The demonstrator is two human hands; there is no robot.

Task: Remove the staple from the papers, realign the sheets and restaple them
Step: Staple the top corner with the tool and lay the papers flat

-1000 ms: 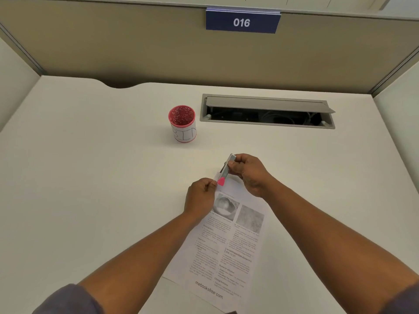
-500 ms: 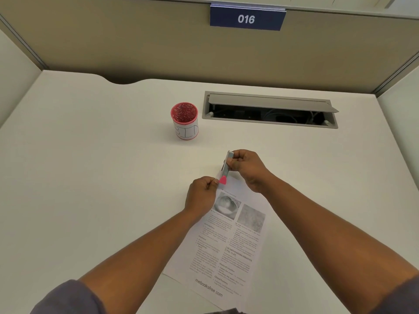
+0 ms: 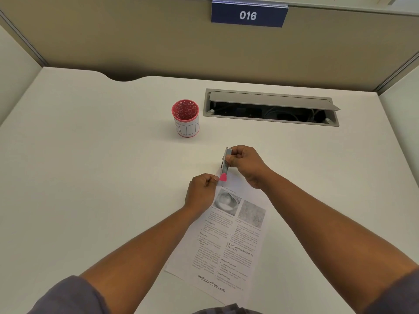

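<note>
Printed papers (image 3: 229, 241) lie tilted on the white desk (image 3: 90, 177), the top left corner pointing away from me. My left hand (image 3: 200, 192) pinches that top corner. My right hand (image 3: 246, 165) grips a small grey stapler (image 3: 226, 163) with a pink tip (image 3: 223, 177), held lengthwise with the pink end down at the papers' corner, right beside my left fingertips. The staple itself is too small to see.
A red mesh cup (image 3: 186, 118) with a white label reading "BIN" stands behind the hands to the left. An open cable hatch (image 3: 272, 107) is set in the desk at the back right. Beige partition walls enclose the desk, with a "016" sign (image 3: 248, 15).
The hands, stapler and papers keep nearly the same pose; my head has tilted slightly, shifting the view. My right hand sits a little higher along the stapler.
</note>
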